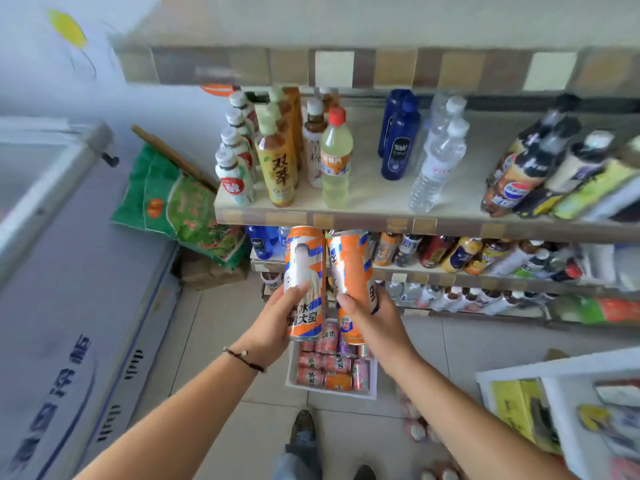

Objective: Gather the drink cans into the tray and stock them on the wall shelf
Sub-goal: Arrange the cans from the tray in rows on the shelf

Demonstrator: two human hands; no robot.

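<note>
W/ left hand (277, 320) & right hand (372, 318) fingers each wrapped round a can, we'd lift both upright onto the wall shelf (381, 199), into the gap btwn bottles.

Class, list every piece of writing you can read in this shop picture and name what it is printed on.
"双萃": tea bottle on the upper shelf.
"大窑": orange can in the left hand.
Pepsi logo: dark bottle.
Freezer lettering, tray cans, other labels: too blurred.

the person is wearing no sleeves on both forearms; a thin dark cord bracelet (244, 359) with one pale bead is sitting just behind the left hand (277, 320).
</note>
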